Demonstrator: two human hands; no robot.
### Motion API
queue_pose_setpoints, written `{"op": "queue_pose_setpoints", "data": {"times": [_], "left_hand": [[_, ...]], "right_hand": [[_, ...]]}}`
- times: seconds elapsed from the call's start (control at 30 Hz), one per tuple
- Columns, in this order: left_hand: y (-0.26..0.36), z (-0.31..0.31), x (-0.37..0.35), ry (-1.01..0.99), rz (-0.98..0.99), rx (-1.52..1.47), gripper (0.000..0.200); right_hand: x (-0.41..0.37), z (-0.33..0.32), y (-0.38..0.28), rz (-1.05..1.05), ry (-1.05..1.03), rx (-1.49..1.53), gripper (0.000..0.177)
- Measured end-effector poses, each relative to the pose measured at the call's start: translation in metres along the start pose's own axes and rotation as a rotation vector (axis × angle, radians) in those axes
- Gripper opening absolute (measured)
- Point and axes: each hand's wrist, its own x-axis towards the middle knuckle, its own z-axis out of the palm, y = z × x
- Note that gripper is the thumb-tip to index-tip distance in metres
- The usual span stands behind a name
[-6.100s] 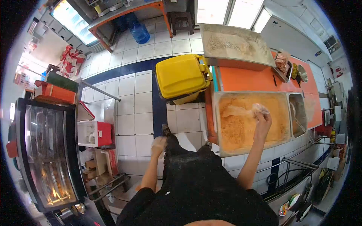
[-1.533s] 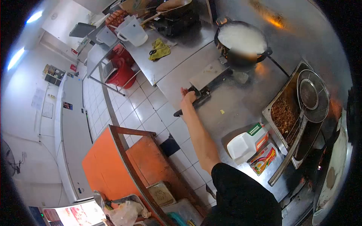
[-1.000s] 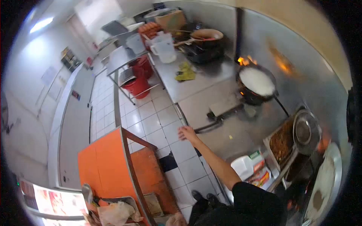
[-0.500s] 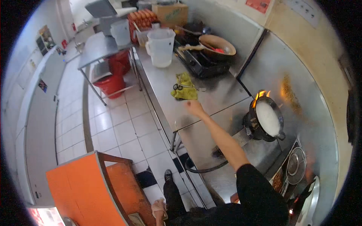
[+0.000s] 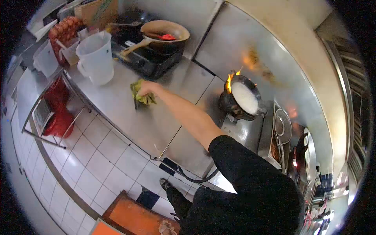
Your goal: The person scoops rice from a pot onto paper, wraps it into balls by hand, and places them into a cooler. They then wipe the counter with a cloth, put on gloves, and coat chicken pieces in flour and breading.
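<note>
My right hand (image 5: 147, 88) reaches out over the steel counter (image 5: 129, 129), its fingers closed on a yellow-green cloth (image 5: 141, 96). A thin dark piece (image 5: 136, 103) shows just below the cloth; I cannot make out what it is. My left hand (image 5: 167, 227) is low at the bottom edge, over the orange surface. Its fingers look curled around something pale and crumpled that I cannot name. A wok (image 5: 245, 96) with white, foamy contents stands on a burner to the right of my right forearm, with flames (image 5: 231, 81) at its side.
A pan with a wooden-looking handle (image 5: 166, 31) rests on a black portable stove (image 5: 150, 62). Beside it stands a clear plastic jug (image 5: 96, 58). A wire strainer (image 5: 282, 125) lies at right. An orange cabinet (image 5: 137, 213) and a red bin (image 5: 58, 121) stand at floor level.
My right hand has taken hold of the cloth, which was lying on the counter with scissors on it. The view has swung to the right, showing more of the stove side.
</note>
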Motion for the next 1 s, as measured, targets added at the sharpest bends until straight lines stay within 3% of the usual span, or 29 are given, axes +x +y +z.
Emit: {"op": "queue_pose_setpoints", "data": {"times": [0.07,0.1,0.17,0.27,0.33,0.37,0.43,0.47,0.5,0.57,0.63,0.7,0.77,0.8,0.83,0.9,0.93,0.97,1.0], "left_hand": [[0.017,-0.005,0.017,-0.018,0.021,0.102,0.024],[0.024,-0.009,0.026,-0.032,0.039,0.164,0.024],[0.043,-0.014,0.051,-0.064,0.079,0.280,0.023],[0.081,-0.009,0.086,-0.098,0.174,0.340,0.023],[0.113,0.017,0.086,-0.154,0.349,0.017,0.011],[0.126,0.015,0.098,-0.166,0.348,0.027,0.011],[0.150,0.006,0.127,-0.601,-0.108,-0.320,0.008],[0.161,0.030,0.107,-0.311,-0.013,-0.343,0.011],[0.162,0.030,0.109,-0.310,-0.005,-0.334,0.011],[0.159,0.032,0.118,-0.124,-0.001,-0.265,0.012],[0.158,0.052,0.090,-0.115,0.117,-0.227,0.011],[0.153,0.061,0.068,-0.097,0.237,-0.184,0.010],[0.139,0.039,0.085,-0.118,0.112,0.055,0.007],[0.144,0.071,0.046,0.057,0.110,-0.107,0.005],[0.132,0.075,0.038,0.071,0.130,-0.100,0.005],[0.109,0.073,0.031,-0.391,0.311,-0.373,0.006],[0.102,0.067,0.024,-0.629,0.398,-0.497,0.008],[0.109,0.051,0.016,-0.201,0.339,0.283,0.007],[0.104,0.048,0.015,-0.521,0.381,0.117,0.007]], "right_hand": [[-0.044,-0.055,-0.017,0.049,-0.252,0.279,0.045],[-0.045,-0.064,-0.013,0.067,-0.240,0.283,0.045],[-0.038,-0.080,-0.001,-0.124,-0.132,0.301,0.043],[-0.070,-0.095,0.013,-0.121,-0.004,0.450,0.048],[-0.137,-0.112,0.022,-0.169,0.084,0.486,0.048],[-0.177,-0.115,0.032,-0.239,0.161,0.515,0.047],[-0.266,-0.110,0.059,-0.253,0.205,0.621,0.043],[-0.313,-0.097,0.074,-0.313,0.333,0.802,0.042],[-0.359,-0.094,0.091,-0.202,0.226,0.939,0.045],[-0.438,-0.069,0.123,-0.077,0.458,1.280,0.047],[-0.502,-0.049,0.162,0.165,0.590,1.508,0.041],[-0.539,-0.025,0.219,0.356,0.766,1.439,0.038],[-0.552,-0.005,0.273,0.565,0.856,1.436,0.038],[-0.552,0.003,0.300,0.556,0.852,1.461,0.038],[-0.548,0.011,0.327,0.516,0.905,1.329,0.039],[-0.526,0.033,0.380,0.462,0.949,1.228,0.041],[-0.509,0.048,0.407,0.538,0.908,0.951,0.050],[-0.494,0.063,0.429,0.604,0.857,0.677,0.058],[-0.484,0.078,0.447,0.598,0.852,0.709,0.058]]}}
